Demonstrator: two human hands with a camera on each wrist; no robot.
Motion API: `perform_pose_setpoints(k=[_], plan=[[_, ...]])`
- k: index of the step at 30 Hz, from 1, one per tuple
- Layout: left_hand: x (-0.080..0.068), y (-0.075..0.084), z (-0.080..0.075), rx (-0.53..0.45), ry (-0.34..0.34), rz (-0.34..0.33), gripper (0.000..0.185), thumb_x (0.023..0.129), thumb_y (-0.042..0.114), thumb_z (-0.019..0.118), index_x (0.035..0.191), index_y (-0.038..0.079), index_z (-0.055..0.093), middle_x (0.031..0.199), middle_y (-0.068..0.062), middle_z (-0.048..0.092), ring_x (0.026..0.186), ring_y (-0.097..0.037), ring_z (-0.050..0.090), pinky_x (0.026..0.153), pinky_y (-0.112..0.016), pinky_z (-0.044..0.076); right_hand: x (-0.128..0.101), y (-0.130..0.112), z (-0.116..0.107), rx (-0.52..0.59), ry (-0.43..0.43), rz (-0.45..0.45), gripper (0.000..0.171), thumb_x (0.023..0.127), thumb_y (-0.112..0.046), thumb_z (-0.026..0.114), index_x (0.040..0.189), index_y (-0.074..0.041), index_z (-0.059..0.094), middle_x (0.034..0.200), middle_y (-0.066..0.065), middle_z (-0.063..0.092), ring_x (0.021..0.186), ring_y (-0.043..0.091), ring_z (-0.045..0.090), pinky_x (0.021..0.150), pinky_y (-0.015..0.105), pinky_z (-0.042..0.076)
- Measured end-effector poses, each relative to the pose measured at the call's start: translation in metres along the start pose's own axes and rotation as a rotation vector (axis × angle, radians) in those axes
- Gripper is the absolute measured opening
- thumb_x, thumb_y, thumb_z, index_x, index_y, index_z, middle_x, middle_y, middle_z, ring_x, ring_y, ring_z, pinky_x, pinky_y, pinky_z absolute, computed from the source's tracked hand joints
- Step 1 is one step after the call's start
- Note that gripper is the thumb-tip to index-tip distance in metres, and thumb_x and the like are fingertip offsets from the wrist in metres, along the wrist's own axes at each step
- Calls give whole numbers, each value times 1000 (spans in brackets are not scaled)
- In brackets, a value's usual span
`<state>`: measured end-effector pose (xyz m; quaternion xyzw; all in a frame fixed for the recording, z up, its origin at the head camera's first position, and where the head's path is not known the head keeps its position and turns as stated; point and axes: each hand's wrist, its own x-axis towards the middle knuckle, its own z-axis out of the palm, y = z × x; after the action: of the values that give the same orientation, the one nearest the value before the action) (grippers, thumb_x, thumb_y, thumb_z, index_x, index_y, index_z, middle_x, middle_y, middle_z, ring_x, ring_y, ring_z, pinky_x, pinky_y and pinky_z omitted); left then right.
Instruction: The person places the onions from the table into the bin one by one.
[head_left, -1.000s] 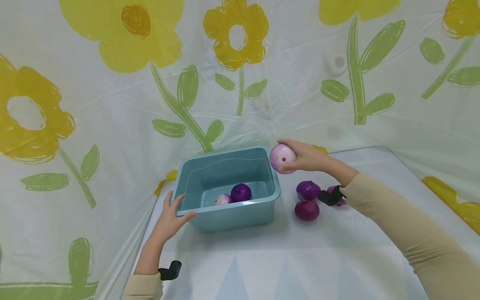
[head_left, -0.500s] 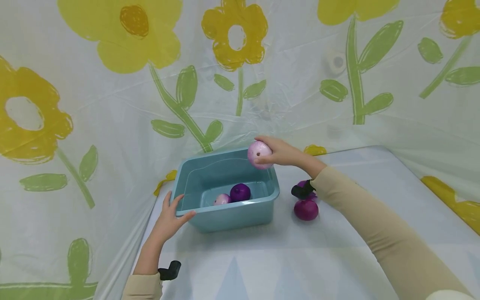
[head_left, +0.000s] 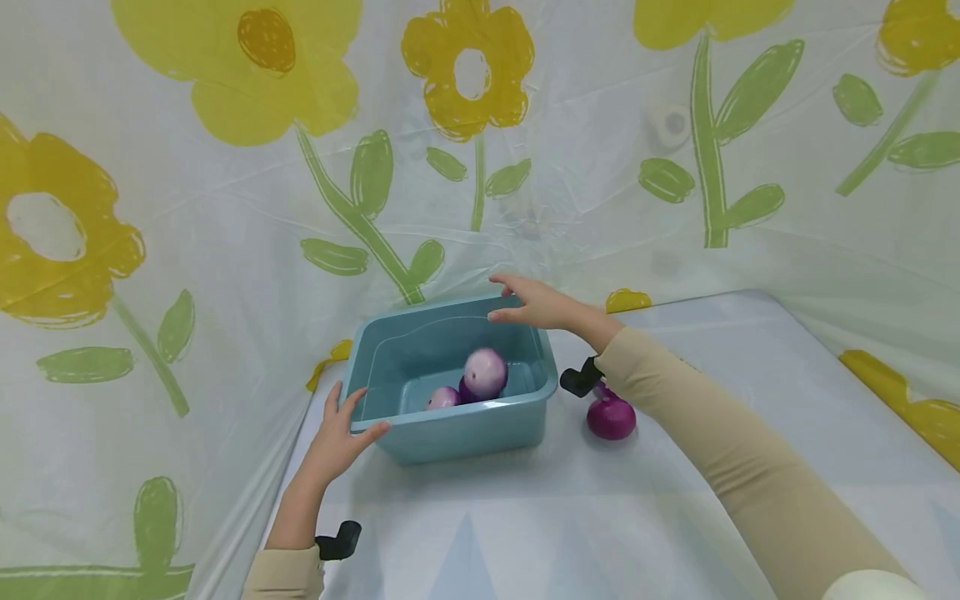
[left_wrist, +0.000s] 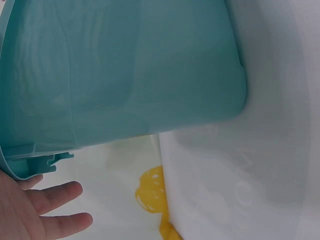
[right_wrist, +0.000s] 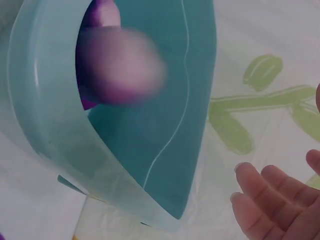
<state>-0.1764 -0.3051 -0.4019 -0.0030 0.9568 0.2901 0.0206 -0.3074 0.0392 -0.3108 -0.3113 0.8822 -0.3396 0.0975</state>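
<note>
A pale pink-and-white onion (head_left: 486, 372) is inside the blue-green plastic bin (head_left: 457, 431), above a dark purple onion (head_left: 467, 390) that it mostly hides. In the right wrist view the pale onion (right_wrist: 125, 66) is blurred. Beside them lies another pale onion (head_left: 444, 397). Over the bin's back right rim, my right hand (head_left: 542, 303) has its fingers spread and holds nothing. My left hand (head_left: 335, 440) rests at the bin's front left corner. In the left wrist view its fingers (left_wrist: 57, 197) are extended, beside the corner of the rim.
Right of the bin a magenta-purple onion (head_left: 611, 418) lies on the white tablecloth (head_left: 525, 517). Another purple onion (head_left: 602, 390) behind it is mostly hidden by the right wrist's black camera mount (head_left: 580, 379). A flower-printed curtain (head_left: 570, 167) hangs behind the table.
My right hand has carried the pale onion leftward over the bin and let it go. The onion is now lower, inside the bin. My left hand has stayed at the corner.
</note>
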Motion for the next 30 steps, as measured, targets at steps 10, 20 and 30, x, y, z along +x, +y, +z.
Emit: perform_pose_setpoints(k=[10, 20, 30], plan=[[1, -1, 1, 3, 5, 3, 85, 82, 54, 58, 143, 7, 23, 151, -20, -9, 129, -49, 23, 93, -64, 32, -8, 4, -8, 31, 3, 14, 78, 87, -45, 57, 146, -13, 19, 137, 19, 39, 116, 36, 48, 97, 49, 39], [0, 0, 1, 10, 12, 16, 84, 82, 52, 59, 143, 5, 24, 150, -21, -8, 129, -50, 22, 94, -65, 31, -37, 29, -33, -14, 64, 92, 78, 87, -41, 59, 146, -12, 18, 138, 20, 37, 116, 37, 48, 89, 49, 45], [0, -1, 1, 11, 14, 20, 83, 83, 52, 58, 142, 6, 24, 150, -21, -7, 129, -50, 24, 93, -65, 32, -78, 77, -49, -41, 106, 152, 76, 89, -39, 56, 146, -6, 16, 139, 27, 34, 120, 43, 40, 94, 56, 38]])
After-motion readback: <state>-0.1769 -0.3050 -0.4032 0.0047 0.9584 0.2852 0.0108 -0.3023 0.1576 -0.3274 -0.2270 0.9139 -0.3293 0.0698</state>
